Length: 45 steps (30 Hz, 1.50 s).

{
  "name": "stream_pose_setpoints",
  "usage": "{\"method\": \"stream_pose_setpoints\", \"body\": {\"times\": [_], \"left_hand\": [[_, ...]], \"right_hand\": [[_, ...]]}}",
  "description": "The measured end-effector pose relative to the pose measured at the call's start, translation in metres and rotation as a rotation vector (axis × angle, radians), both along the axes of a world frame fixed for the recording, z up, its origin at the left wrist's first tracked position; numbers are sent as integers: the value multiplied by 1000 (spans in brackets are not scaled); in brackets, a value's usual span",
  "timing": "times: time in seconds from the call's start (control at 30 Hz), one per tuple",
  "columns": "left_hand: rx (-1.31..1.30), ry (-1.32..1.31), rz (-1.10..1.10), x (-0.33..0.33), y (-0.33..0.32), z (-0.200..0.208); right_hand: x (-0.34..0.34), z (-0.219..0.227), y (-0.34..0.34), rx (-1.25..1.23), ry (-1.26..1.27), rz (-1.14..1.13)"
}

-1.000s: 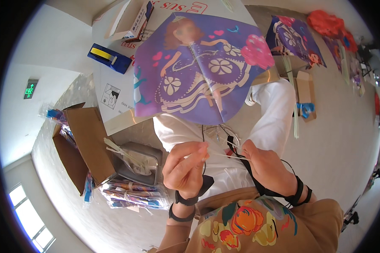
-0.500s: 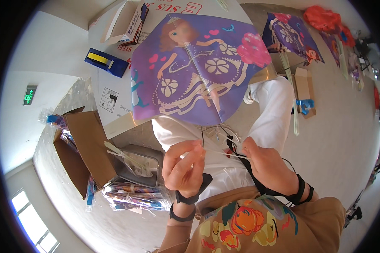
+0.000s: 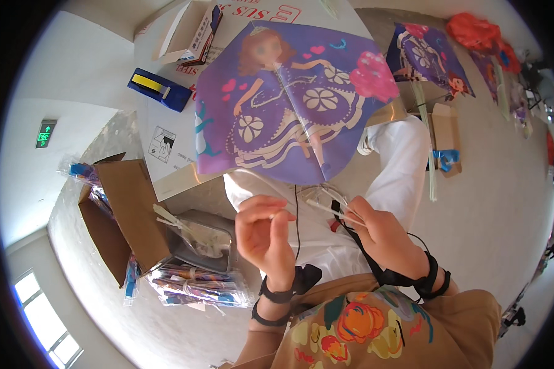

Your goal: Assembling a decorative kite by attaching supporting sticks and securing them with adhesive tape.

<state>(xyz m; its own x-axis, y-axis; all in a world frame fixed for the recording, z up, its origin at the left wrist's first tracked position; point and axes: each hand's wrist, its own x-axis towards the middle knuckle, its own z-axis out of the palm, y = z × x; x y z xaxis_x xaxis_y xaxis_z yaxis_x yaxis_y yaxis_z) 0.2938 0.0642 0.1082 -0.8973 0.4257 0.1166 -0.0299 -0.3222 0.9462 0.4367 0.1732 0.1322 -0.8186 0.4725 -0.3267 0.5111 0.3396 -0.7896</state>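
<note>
Over my lap, my right hand is closed around thin whitish rods, whose ends stick out to the left of its fingers. My left hand is held up opposite, a short gap away, thumb and fingers curled together in a pinch. A small pale spot shows between its fingertips, too small to name. Beyond both hands, a purple kite-shaped sheet printed with a cartoon figure in a gown lies on a white printed board. Neither hand touches the sheet.
A blue tape dispenser and small open carton sit on the board. At left stand a brown box, a grey bin with pale strips, and bagged bundles. A second printed sheet and small box lie right.
The thin rod that spanned both hands no longer reaches my left hand. Rods now point up-left from my right hand. My left hand's fingers have loosened slightly, and the view has shifted a little.
</note>
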Motion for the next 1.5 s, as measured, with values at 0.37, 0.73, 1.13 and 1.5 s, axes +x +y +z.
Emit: {"method": "stream_pose_setpoints", "body": {"times": [0.37, 0.73, 1.13, 1.5], "left_hand": [[-65, -106, -383, 17, -4, -6], [93, -242, -28, -11, 7, 16], [174, -265, -49, -15, 3, 19], [350, -447, -51, -16, -2, 18]], "right_hand": [[-27, 20, 28, -717, 96, -91], [-41, 44, 24, -463, 190, -63], [-47, 42, 10, -304, 242, -75], [-26, 40, 4, -258, 337, -236]]}}
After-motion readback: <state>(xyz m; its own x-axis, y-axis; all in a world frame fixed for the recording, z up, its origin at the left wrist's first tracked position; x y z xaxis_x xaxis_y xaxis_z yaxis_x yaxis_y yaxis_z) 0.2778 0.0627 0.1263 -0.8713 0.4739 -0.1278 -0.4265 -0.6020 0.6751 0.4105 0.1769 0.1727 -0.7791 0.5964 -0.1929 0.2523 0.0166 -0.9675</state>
